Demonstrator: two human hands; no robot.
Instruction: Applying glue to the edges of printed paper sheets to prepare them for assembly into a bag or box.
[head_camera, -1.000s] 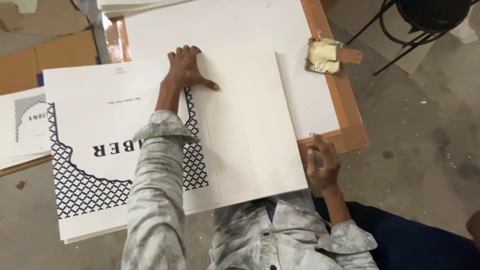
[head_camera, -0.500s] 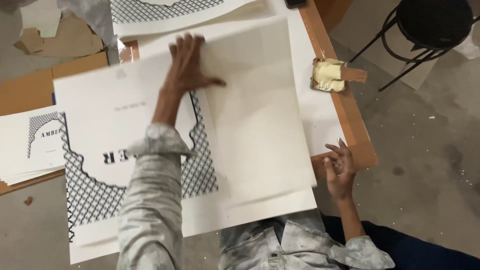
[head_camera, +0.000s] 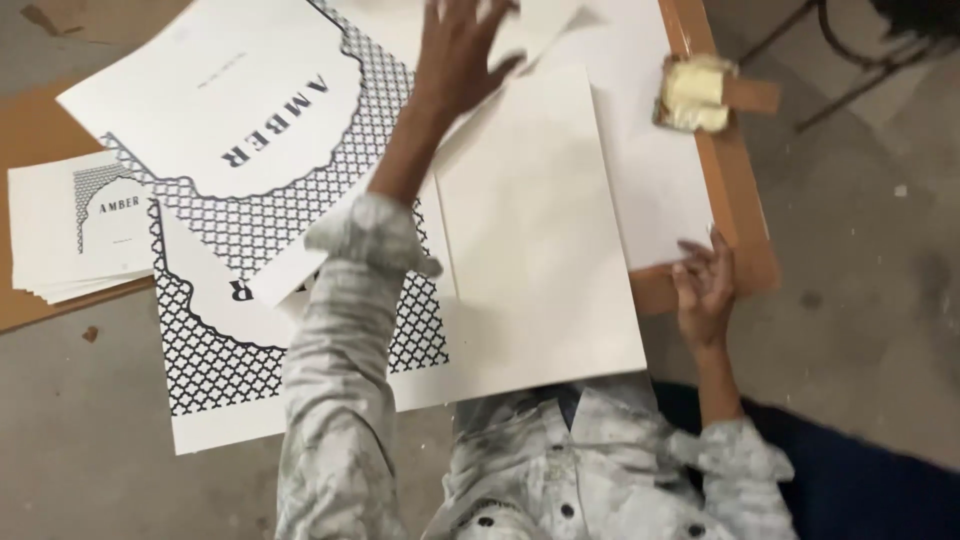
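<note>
**White paper on the board: left hand reaching across, right hand steadying**

White paper covers most of the wooden board (head_camera: 748, 250), and I judge the step in hand to be the sorting of loose sheets.

1. Left hand (head_camera: 465, 50): stretched to the far side of the board with the fingers spread wide. It is blurred. The fingertips meet a loose scrap of white paper (head_camera: 548, 25), but I cannot tell whether they grip it or only press on it.
2. Right hand (head_camera: 705, 285): at the near right corner of the board, fingers loosely bent and holding nothing. The tips rest where a white under-sheet (head_camera: 650, 180) meets the board's edge.
3. Blank sheet (head_camera: 540, 240): the large one lies flat at the middle of the board and overhangs its near edge toward my lap. It looks clean, uncreased, stiff and slightly turned.
4. Printed sheets: one with a black lattice border (head_camera: 215, 350) lies left of the board, partly under my left sleeve. A second one (head_camera: 215, 115) lies beyond it, overlapping.
5. Other items: a small stack of prints (head_camera: 60, 230) lies further left. A yellowish sponge (head_camera: 695, 92) sits on the board's far right edge.

Judgement: the next move calls for a sure hold on the far paper, with the right hand keeping the sheets below from sliding. The overhang is the risk, since a nudge could tip the blank sheet off the board.
</note>
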